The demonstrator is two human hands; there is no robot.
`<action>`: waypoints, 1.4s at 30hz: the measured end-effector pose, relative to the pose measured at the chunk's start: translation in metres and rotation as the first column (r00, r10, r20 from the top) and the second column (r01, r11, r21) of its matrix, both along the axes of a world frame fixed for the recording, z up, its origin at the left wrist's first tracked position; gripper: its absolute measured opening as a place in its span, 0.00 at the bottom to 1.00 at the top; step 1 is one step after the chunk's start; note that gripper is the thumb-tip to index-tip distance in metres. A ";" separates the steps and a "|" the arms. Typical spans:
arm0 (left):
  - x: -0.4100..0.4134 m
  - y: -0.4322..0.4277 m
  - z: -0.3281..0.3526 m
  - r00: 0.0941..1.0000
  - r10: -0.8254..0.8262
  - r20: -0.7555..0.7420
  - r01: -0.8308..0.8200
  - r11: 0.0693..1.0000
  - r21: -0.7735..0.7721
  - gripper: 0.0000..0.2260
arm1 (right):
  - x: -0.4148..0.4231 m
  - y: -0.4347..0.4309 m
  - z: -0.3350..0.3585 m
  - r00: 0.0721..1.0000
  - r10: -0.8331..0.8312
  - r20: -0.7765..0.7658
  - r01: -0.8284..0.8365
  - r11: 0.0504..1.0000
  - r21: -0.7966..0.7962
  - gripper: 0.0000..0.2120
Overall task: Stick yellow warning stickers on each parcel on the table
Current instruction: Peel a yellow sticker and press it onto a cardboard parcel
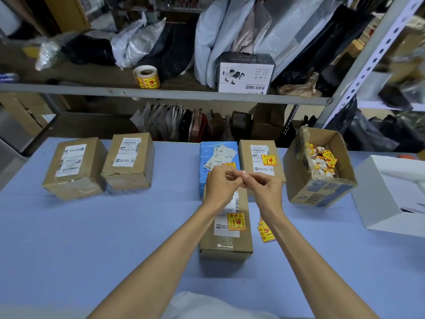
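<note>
My left hand and my right hand meet fingertip to fingertip above the table, pinching a small pale scrap of sticker paper between them. Below them lies a brown parcel with a yellow warning sticker on its label. Behind my hands are a blue parcel with a partly hidden yellow sticker and a brown parcel with a yellow sticker. At the left, two brown parcels show only white labels. Loose yellow stickers lie beside the near parcel.
An open carton at the right holds crumpled sticker scraps. A white box stands at the far right edge. On the shelf behind are a roll of yellow stickers, a scanner box and piled mailing bags.
</note>
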State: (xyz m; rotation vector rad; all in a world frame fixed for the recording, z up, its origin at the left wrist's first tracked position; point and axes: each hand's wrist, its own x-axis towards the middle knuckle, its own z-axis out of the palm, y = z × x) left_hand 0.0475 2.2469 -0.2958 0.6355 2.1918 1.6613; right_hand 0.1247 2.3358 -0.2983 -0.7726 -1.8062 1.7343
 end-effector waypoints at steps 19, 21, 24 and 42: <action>0.026 0.206 0.044 0.642 -0.647 -0.410 0.322 0.713 -0.623 0.12 | 0.078 0.211 0.026 0.857 -0.405 0.317 0.075 0.707 0.703 0.02; 0.023 0.226 0.045 0.593 -0.681 -0.429 0.243 0.660 -0.711 0.12 | 0.075 0.234 0.025 0.834 -0.399 0.381 -0.004 0.687 0.727 0.02; 0.019 0.246 0.044 0.586 -0.692 -0.421 0.182 0.619 -0.764 0.11 | 0.064 0.259 0.023 0.809 -0.388 0.442 -0.076 0.677 0.733 0.08; -0.009 0.096 -0.026 0.938 -0.291 -0.186 0.102 0.750 -0.654 0.12 | 0.013 0.123 -0.019 0.883 0.012 0.470 -0.303 0.778 0.550 0.08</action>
